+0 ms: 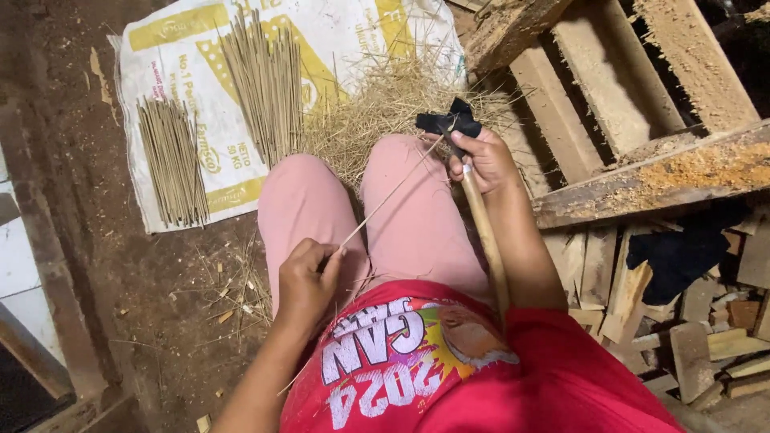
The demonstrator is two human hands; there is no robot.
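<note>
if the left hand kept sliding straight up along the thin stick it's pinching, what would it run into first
Most likely the right hand, which holds the far end of the thin stick against a black-wrapped tool. The left hand has only open stick before that, though depth is uncertain.

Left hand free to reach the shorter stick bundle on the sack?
Probably not as is: the left hand is pinching a thin stick, and the shorter bundle lies beyond the knees on the sack.

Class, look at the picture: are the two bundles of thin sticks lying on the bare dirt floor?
No, both bundles of thin pale sticks lie on the white and yellow woven sack, which is spread over the floor.
</note>
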